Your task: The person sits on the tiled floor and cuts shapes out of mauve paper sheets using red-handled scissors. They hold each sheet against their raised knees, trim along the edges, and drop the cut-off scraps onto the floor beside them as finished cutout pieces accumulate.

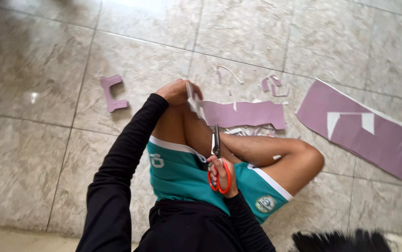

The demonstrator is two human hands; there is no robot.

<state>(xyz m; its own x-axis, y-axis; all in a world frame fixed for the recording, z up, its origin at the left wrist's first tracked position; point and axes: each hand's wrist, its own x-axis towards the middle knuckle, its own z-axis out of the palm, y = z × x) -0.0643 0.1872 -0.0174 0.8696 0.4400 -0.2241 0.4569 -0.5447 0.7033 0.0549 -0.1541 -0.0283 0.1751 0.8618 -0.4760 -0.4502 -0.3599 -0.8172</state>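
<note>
I sit cross-legged on a tiled floor. My left hand (177,91) is stretched forward over my knee and grips the near end of a mauve paper strip (245,114) that runs off to the right. My right hand (223,176) is close to my lap with its fingers through the red handles of a pair of scissors (217,161). The blades point up toward the strip and look nearly closed. The scissors are apart from the paper.
A large mauve sheet (373,135) with cut-out white shapes lies at the right. A bracket-shaped mauve cutout (111,93) lies at the left. Small paper scraps (271,84) are scattered beyond the strip. A dark bristly object (341,241) shows at the bottom right.
</note>
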